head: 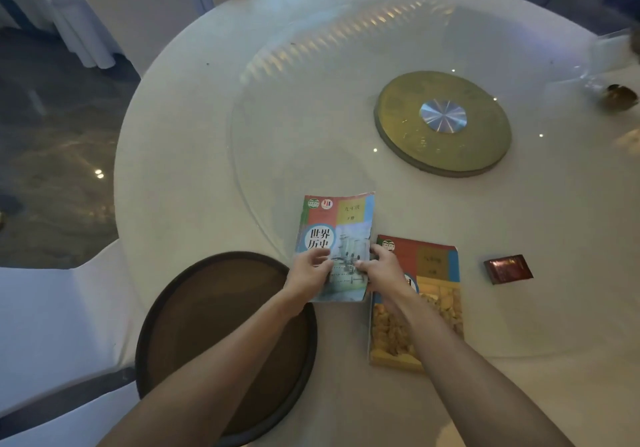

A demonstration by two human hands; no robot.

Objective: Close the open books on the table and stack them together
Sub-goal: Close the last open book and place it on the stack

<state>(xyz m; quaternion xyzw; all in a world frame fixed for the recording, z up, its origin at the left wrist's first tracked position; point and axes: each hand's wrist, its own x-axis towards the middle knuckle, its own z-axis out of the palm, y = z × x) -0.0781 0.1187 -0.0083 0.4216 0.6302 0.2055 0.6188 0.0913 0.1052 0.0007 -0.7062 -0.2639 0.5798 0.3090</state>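
Our right forearm lies across the orange book [440, 273], so much of its cover is hidden from us, and the small print on both covers is too blurred to read. At the far right edge some glassware is cut off and smeared by blur; we cannot say what it is. Both our arms reach forward from the bottom of the view, bare to the elbow. Our left hand [309, 271] grips the near left edge of the blue book [341, 232], thumb on the cover and fingers curled at its side. Our right hand [380, 267] grips the same book at its near right edge, fingertips pressed on the cover. That book is closed, cover up, and sits between our two hands, running away from us over the rim of the glass turntable [263, 169]. Whether it rests flat on the desk [180, 155] or is slightly lifted we cannot tell. The orange book is also closed, just right of the blue one and beneath our right wrist. A dark round tray [221, 308] sits under our left forearm, and a small red packet [508, 268] lies well right of our right hand.
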